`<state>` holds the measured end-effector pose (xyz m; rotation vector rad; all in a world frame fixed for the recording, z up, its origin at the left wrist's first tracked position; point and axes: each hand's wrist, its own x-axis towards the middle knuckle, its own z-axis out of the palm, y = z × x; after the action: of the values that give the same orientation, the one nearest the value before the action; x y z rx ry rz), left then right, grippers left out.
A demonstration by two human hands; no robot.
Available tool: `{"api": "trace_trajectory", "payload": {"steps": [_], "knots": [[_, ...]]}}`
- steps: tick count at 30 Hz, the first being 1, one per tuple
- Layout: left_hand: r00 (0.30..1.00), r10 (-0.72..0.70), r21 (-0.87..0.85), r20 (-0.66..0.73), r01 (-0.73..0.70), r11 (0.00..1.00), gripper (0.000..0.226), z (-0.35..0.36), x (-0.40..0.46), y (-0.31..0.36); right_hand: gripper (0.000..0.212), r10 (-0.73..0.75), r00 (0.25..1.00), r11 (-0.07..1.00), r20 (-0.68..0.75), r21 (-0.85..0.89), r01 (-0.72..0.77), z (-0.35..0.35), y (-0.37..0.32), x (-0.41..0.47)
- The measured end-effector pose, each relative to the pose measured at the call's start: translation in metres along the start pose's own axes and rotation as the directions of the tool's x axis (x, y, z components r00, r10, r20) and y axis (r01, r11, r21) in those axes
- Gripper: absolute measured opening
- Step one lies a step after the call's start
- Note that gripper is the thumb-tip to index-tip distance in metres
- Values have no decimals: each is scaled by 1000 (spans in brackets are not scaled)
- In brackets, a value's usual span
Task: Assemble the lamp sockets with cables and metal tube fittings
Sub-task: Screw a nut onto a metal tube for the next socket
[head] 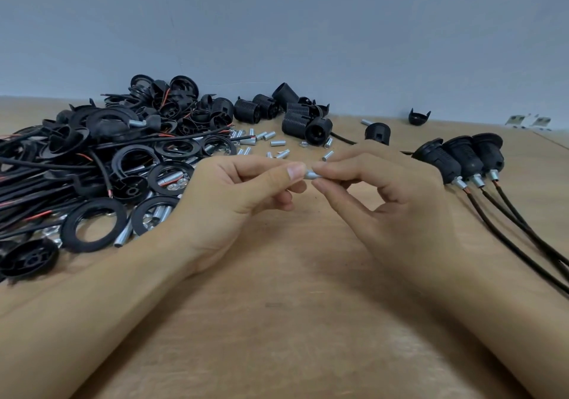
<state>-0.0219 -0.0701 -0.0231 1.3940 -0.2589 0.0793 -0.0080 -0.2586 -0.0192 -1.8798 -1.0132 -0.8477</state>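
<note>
hands pinch one small smooth metal tube [312, 174] betw fingertips: left hand [234, 195], right hand [388, 195], above wood table [292, 321].

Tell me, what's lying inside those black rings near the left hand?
Inside the rings lie silver metal tubes and some small nuts, resting on the table. The left hand covers part of one ring, so anything there stays hidden.
</note>
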Motion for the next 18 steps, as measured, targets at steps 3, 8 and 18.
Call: {"api": "trace_trajectory", "payload": {"steps": [3,8,18], "knots": [[1000,-9,-72,18,10,997,22,1,0,1,3,-61,997,995,-41,-82,57,1,-1,0],[999,39,-119,22,-36,992,23,1,-1,4,9,-22,998,1000,-59,-22,20,-1,-2,1],[988,154,127,-7,-151,980,21,5,-9,10,9,255,966,933,40,251,-257,-4,-9,2]]}}
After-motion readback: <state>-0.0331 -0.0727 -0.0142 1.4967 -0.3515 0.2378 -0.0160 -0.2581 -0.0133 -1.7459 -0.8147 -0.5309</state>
